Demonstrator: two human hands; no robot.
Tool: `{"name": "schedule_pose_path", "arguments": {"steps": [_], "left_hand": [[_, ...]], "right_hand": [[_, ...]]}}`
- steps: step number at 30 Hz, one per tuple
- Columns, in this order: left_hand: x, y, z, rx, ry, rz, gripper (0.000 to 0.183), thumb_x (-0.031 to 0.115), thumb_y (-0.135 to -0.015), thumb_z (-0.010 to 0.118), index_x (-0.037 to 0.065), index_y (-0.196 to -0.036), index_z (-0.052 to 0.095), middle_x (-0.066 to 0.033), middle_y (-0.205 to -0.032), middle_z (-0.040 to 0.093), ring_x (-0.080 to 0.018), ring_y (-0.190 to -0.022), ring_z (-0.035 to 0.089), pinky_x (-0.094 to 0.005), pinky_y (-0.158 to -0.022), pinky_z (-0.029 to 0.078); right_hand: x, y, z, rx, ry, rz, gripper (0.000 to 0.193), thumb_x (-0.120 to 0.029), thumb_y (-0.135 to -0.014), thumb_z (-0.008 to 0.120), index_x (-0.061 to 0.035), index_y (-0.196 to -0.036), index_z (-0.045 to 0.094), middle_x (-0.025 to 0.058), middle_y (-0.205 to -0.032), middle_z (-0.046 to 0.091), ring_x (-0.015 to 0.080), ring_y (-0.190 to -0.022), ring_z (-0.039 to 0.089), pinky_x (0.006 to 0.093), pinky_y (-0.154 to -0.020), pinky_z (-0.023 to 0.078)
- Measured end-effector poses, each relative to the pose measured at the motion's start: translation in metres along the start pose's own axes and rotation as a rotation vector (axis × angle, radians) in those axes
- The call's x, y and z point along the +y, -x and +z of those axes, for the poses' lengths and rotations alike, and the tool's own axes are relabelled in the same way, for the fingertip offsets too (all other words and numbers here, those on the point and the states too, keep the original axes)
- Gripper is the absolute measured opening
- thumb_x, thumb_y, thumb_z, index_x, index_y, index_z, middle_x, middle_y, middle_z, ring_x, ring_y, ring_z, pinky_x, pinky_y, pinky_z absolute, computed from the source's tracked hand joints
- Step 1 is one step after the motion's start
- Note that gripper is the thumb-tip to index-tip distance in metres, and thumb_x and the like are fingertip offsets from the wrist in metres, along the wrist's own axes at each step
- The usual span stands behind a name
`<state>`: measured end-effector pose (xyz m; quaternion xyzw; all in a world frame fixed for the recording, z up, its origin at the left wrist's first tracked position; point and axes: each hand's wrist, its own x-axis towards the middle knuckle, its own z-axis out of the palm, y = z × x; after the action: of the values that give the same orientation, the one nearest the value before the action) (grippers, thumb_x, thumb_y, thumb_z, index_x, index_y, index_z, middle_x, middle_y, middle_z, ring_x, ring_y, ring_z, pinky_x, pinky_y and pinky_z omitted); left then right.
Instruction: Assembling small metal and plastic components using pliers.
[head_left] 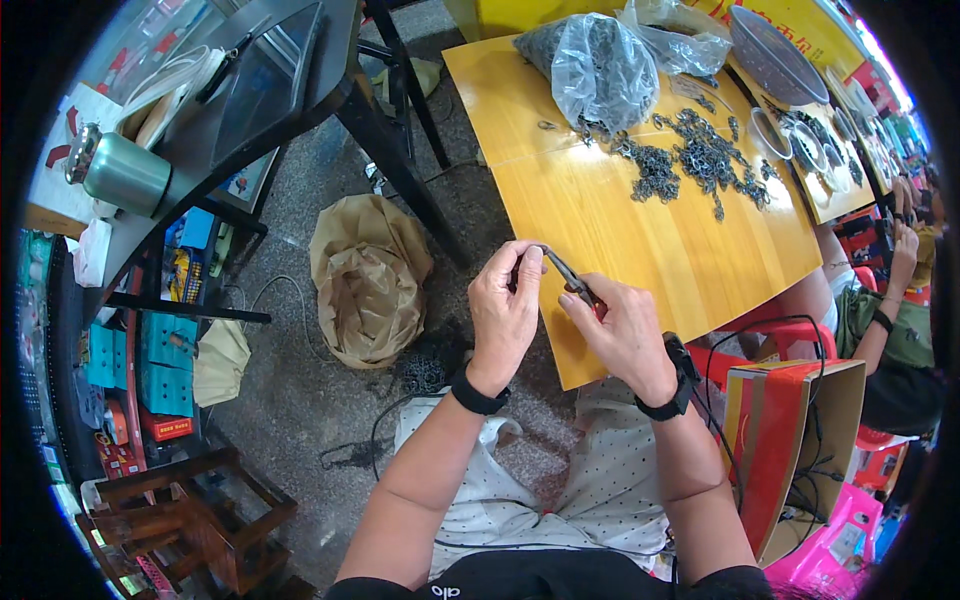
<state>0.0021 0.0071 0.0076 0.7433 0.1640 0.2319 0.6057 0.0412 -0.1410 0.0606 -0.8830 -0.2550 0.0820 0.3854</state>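
Note:
My right hand [630, 335] is wrapped round a pair of dark pliers [566, 272], whose jaws point up and left. My left hand [503, 310] is closed in a pinch between thumb and forefinger, right at the jaws' tip. A small dark piece seems to sit there, too small to make out. Both hands are over the near left edge of the yellow wooden table [560, 210]. Beyond them on the tabletop lies a loose pile of small dark metal links or clasps [710, 155], with a smaller heap [655, 175] beside it.
A clear plastic bag [605, 75] of dark metal pieces stands at the table's back, near a grey basket [778, 55]. A brown paper-lined sack [370, 285] sits on the floor. To the left, a green flask [125, 175] rests on a black table. An open carton [790, 440] is at right; another person's arm [885, 300] shows beyond.

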Motion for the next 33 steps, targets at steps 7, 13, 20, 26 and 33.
{"name": "schedule_pose_path", "arguments": {"steps": [7, 13, 20, 26, 33], "left_hand": [[0.005, 0.001, -0.003, -0.017, 0.06, -0.051, 0.022, 0.02, -0.101, 0.058, -0.001, -0.101, 0.066, -0.0108, -0.082, 0.069, -0.016, -0.076, 0.067, -0.0309, -0.068, 0.051], [0.003, -0.006, -0.013, -0.144, 0.076, -0.094, 0.021, 0.017, -0.1, 0.058, -0.001, -0.1, 0.067, -0.007, -0.08, 0.07, -0.0112, -0.068, 0.064, -0.0265, -0.062, 0.05], [-0.001, -0.009, -0.022, -0.228, -0.052, 0.05, 0.017, 0.012, -0.1, 0.057, -0.002, -0.103, 0.065, -0.0058, -0.079, 0.071, -0.0075, -0.065, 0.063, -0.0237, -0.06, 0.052], [0.005, -0.01, -0.022, -0.293, -0.063, 0.062, 0.014, 0.01, -0.099, 0.057, -0.002, -0.099, 0.064, -0.0089, -0.081, 0.072, -0.0118, -0.069, 0.07, -0.0258, -0.062, 0.055], [0.008, -0.005, -0.018, -0.248, -0.134, 0.017, 0.014, 0.009, -0.099, 0.056, -0.003, -0.098, 0.064, -0.0103, -0.083, 0.073, -0.0153, -0.071, 0.073, -0.0261, -0.062, 0.056]], "right_hand": [[-0.001, -0.003, 0.003, -0.004, 0.017, -0.003, 0.025, -0.024, -0.087, 0.07, 0.0015, -0.087, 0.068, 0.024, -0.068, 0.061, 0.0416, -0.065, 0.064, 0.0458, -0.058, 0.048], [0.004, -0.004, 0.002, 0.028, 0.055, -0.055, 0.022, -0.021, -0.086, 0.07, 0.0004, -0.091, 0.069, 0.022, -0.073, 0.064, 0.0394, -0.068, 0.065, 0.0447, -0.061, 0.049], [0.013, -0.005, -0.004, -0.033, 0.112, -0.108, 0.022, -0.02, -0.084, 0.071, -0.0006, -0.095, 0.069, 0.0191, -0.074, 0.066, 0.0368, -0.068, 0.066, 0.0434, -0.062, 0.05], [0.025, -0.007, -0.009, 0.005, 0.128, -0.204, 0.022, -0.021, -0.083, 0.072, -0.0028, -0.094, 0.069, 0.0161, -0.075, 0.067, 0.0342, -0.068, 0.066, 0.0425, -0.062, 0.051], [0.023, -0.006, -0.008, -0.027, 0.185, -0.175, 0.021, -0.022, -0.083, 0.072, -0.0034, -0.091, 0.069, 0.0156, -0.073, 0.065, 0.0341, -0.067, 0.066, 0.0431, -0.061, 0.05]]}}
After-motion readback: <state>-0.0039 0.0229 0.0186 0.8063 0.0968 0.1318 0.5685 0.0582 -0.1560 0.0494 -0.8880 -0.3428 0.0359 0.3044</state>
